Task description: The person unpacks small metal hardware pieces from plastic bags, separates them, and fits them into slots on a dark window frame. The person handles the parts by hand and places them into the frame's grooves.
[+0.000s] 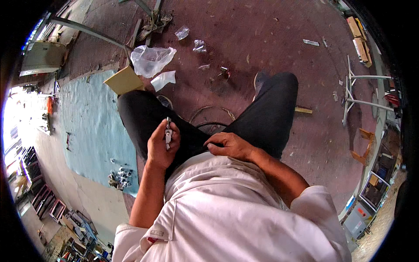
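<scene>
My left hand (163,143) is closed around a small silver metal fitting (168,134), jointed and hinge-like in shape, held upright above my left thigh. The fitting's exact kind is hard to make out. Across my lap lies my right hand (228,145), its fingers loosely stretched over the dark trousers and nothing seen in them. A heap of similar silver metal fittings (122,177) sits to the left, on the light-blue sheet (87,131) covering a bench or table.
A tan board (123,81) leans by my left knee, with a clear plastic bag (152,60) beyond it. Plastic scraps and a short wood strip (303,110) lie on the reddish floor. A white metal frame (349,89) stands at the right.
</scene>
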`<act>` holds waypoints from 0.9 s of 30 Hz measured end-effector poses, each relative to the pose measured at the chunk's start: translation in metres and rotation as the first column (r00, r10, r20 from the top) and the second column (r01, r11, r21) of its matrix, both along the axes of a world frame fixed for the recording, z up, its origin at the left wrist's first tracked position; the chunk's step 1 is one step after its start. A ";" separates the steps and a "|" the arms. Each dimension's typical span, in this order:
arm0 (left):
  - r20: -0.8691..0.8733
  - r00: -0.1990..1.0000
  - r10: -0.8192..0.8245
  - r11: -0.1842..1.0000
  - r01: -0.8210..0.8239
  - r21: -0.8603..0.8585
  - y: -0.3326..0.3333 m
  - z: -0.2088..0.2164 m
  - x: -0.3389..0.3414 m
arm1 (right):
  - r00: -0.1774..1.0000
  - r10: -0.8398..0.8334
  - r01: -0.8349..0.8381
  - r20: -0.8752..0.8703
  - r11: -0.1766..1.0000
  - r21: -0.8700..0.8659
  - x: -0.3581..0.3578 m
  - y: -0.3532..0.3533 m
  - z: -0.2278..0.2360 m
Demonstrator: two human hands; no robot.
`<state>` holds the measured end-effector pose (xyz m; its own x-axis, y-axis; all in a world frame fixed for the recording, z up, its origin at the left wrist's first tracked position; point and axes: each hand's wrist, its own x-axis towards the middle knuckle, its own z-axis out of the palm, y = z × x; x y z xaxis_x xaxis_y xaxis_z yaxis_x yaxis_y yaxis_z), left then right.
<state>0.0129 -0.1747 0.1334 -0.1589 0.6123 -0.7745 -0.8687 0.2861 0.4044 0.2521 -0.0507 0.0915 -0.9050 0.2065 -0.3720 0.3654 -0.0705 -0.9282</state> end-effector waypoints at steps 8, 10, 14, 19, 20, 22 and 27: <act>-0.124 0.972 -0.199 0.980 0.199 -0.016 0.014 -0.006 0.010 | 0.965 -0.224 0.222 0.136 0.975 0.025 -0.015 0.005 -0.001; -0.143 0.951 -0.275 0.961 0.277 -0.003 0.024 -0.002 0.012 | 0.949 -0.290 0.290 0.123 0.957 0.022 -0.013 0.008 0.009; -0.243 0.864 -0.440 0.892 0.453 -0.005 0.045 0.006 0.027 | 0.907 -0.419 0.421 0.038 0.906 -0.050 -0.019 0.019 0.031; -0.185 0.757 -0.627 0.738 0.653 0.170 0.063 0.004 0.035 | 0.822 -0.562 0.559 -0.094 0.827 -0.055 -0.021 0.024 0.051; -0.197 0.751 -0.630 0.736 0.659 0.157 0.068 0.012 0.039 | 0.805 -0.578 0.585 -0.133 0.811 0.017 -0.021 0.026 0.051; -0.191 0.749 -0.634 0.736 0.661 0.145 0.076 0.013 0.047 | 0.784 -0.614 0.614 -0.091 0.789 -0.034 -0.016 0.028 0.046; -0.183 0.747 -0.639 0.732 0.664 0.156 0.087 0.015 0.050 | 0.699 -0.715 0.703 -0.028 0.693 -0.159 -0.010 0.035 0.038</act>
<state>0.0629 -0.0872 0.1489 0.2610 0.7342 -0.6268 -0.4454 0.6676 0.5966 0.2418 -0.0160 0.1294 -0.5367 0.7559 -0.3750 0.0823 -0.3955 -0.9148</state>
